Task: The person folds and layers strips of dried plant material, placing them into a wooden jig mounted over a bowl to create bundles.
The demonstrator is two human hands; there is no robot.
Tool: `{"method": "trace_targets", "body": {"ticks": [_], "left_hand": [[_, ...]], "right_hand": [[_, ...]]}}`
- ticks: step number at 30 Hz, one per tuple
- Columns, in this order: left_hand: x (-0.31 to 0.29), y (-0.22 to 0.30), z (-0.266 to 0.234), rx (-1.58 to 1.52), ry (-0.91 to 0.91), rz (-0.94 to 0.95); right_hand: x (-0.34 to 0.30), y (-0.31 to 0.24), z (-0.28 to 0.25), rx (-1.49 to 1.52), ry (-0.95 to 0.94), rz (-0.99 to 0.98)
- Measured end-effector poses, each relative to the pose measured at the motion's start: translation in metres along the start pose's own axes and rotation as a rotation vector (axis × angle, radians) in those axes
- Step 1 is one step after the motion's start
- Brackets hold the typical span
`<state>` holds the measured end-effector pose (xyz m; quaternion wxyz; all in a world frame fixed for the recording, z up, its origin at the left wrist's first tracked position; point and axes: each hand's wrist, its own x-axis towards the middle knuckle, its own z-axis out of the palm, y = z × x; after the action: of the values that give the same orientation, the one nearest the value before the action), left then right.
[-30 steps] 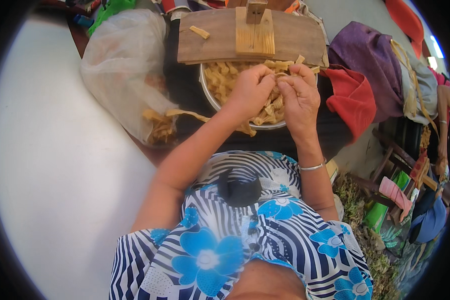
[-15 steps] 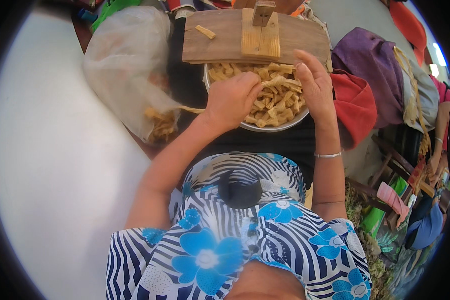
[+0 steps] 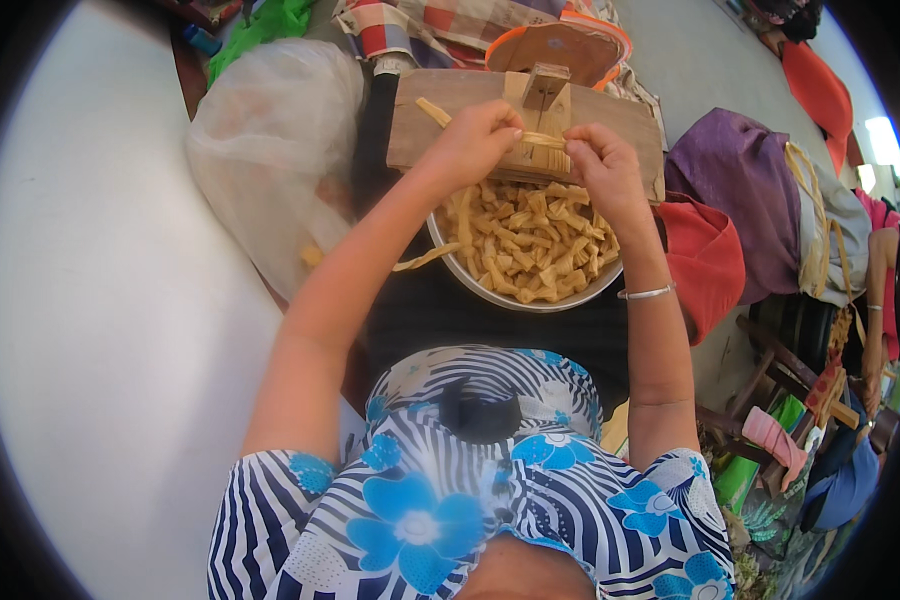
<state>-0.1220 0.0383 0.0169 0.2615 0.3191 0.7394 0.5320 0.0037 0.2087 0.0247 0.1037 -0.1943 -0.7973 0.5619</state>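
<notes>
A tan, flat strip [image 3: 543, 140] is stretched level over a wooden board [image 3: 620, 150]. My left hand [image 3: 478, 142] pinches its left end, and my right hand [image 3: 606, 172] has thumb and fingers closed on the right end. The strip crosses in front of a small upright wooden block [image 3: 546, 84] fixed to the board. Another tan piece [image 3: 432, 112] lies on the board's left part, partly behind my left hand. Just below the board, a round metal bowl [image 3: 454, 268] holds many short, knotted tan pieces [image 3: 540, 240]. A longer tan strip [image 3: 435, 256] hangs over the bowl's left rim.
A translucent white bag [image 3: 270, 150] stands left of the bowl. Red cloth [image 3: 703, 260] and a purple bag [image 3: 735, 200] are at the right. Beyond the board lie checked cloth [image 3: 435, 30] and an orange-rimmed round thing [image 3: 540, 50]. Another person's arm [image 3: 880, 300] shows at far right.
Both hands have moved up from the bowl to the board. My right hand, earlier spread, is now closed on the strip. More of the bowl shows.
</notes>
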Motion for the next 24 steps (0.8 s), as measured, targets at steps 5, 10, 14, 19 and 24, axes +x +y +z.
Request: {"method": "trace_targets", "body": {"ticks": [5, 10, 14, 19, 24], "left_hand": [[0.016, -0.015, 0.006, 0.154, 0.086, 0.026], [0.012, -0.023, -0.006, 0.38, 0.215, 0.004], [-0.031, -0.012, 0.022, 0.033, 0.074, -0.089], [-0.065, 0.016, 0.044, -0.437, -0.23, -0.388], [-0.076, 0.022, 0.001, -0.182, -0.351, -0.196]], "right_hand": [[0.007, 0.02, 0.015, -0.276, 0.124, -0.275], [-0.013, 0.004, 0.012, -0.668, 0.129, -0.456], [-0.042, -0.02, 0.034, -0.618, 0.351, -0.608], [-0.063, -0.014, 0.039, -0.358, 0.189, -0.155], [-0.093, -0.007, -0.003, -0.451, -0.129, -0.155]]}}
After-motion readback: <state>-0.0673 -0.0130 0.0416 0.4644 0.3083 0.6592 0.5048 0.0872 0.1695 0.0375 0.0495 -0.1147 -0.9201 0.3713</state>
